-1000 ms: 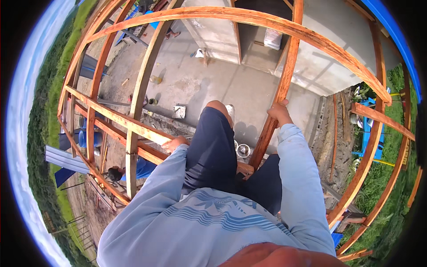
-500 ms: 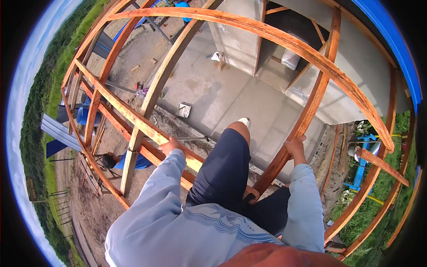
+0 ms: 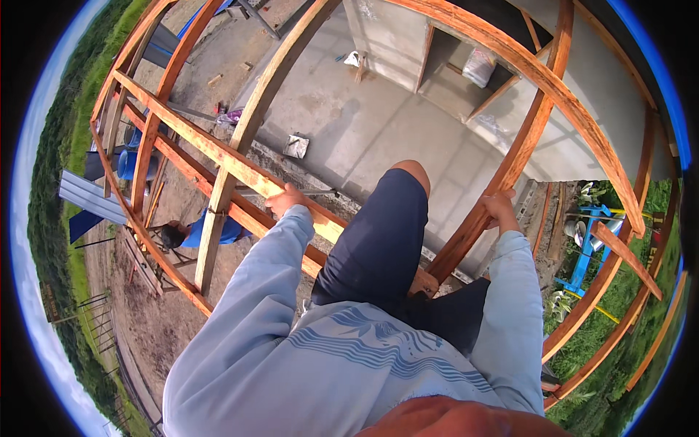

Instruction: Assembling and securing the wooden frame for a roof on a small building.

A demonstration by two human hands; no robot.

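High up on an open roof frame, my left hand (image 3: 289, 200) is wrapped over the top of a pale wooden beam (image 3: 196, 143) that runs from the far left toward my legs. My right hand (image 3: 499, 207) grips the edge of a reddish-brown wooden rafter (image 3: 518, 156), its fingers partly hidden behind the wood. Between my hands rises one bent leg in dark shorts (image 3: 375, 237). Beside that thigh a short timber end (image 3: 424, 282) shows.
A long curved-looking beam (image 3: 502, 52) crosses ahead. Far below are a concrete floor (image 3: 320, 146), grey walls (image 3: 393, 40) and a white sack (image 3: 479, 67). A person in blue (image 3: 207, 231) is below left. A blue metal frame (image 3: 585, 251) stands in grass at right.
My view and body have shifted slightly. My raised knee sits farther right, and the foot beyond it has gone from sight. Both hands remain on the same timbers.
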